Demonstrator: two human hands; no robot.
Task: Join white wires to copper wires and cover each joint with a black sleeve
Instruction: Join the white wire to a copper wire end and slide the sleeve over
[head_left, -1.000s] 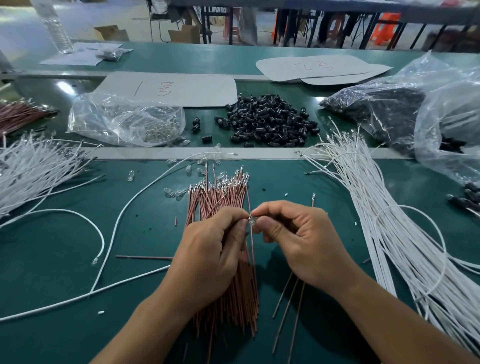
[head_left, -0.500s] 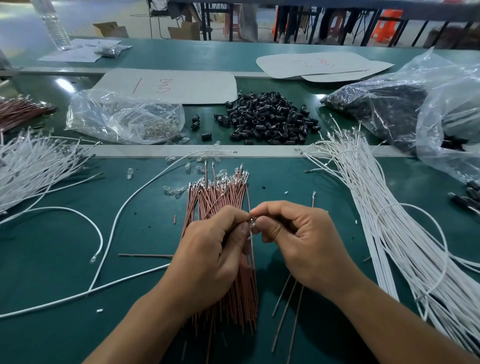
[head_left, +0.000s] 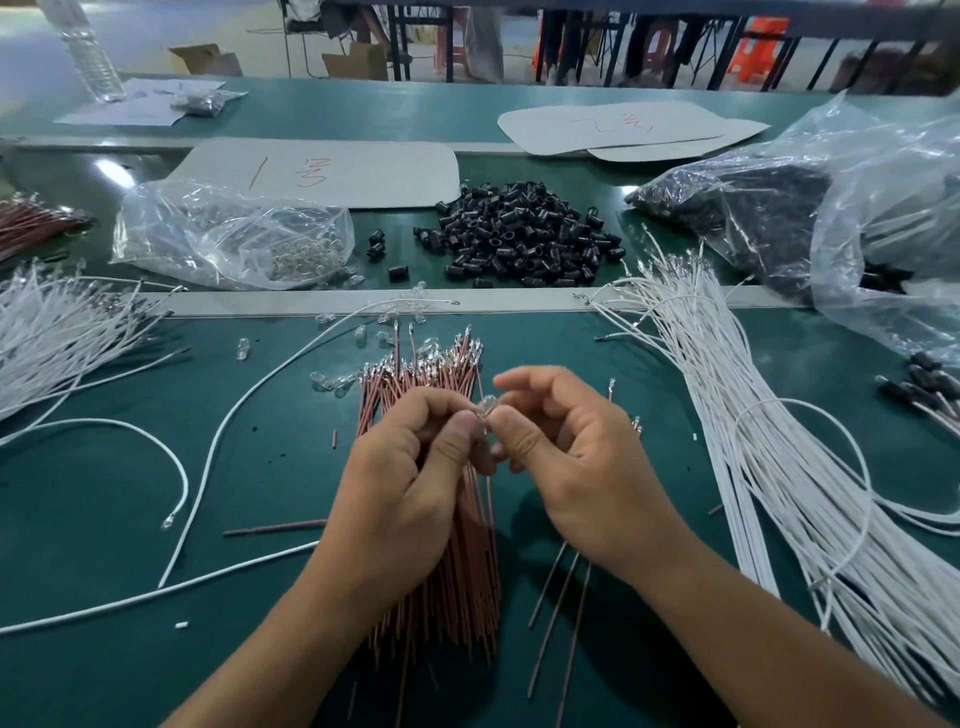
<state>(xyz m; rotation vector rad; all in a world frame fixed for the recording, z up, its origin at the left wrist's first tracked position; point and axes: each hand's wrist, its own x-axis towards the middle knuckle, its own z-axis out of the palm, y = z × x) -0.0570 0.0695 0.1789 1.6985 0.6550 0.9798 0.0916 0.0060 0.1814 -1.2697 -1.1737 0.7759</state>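
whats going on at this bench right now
A person is working at a green bench. The left hand and right hand pinch a small clear piece between them, above a bundle of copper wires. White wires lie to the right, and a pile of black sleeves sits further back, none in hand.

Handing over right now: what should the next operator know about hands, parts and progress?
Left hand and right hand: both pinch one small clear piece above the copper wires.
White wires lie to the right, with black sleeves piled farther back.
Done: nothing sleeved in hand.
Left: finish this joint, add a sleeve, repeat.
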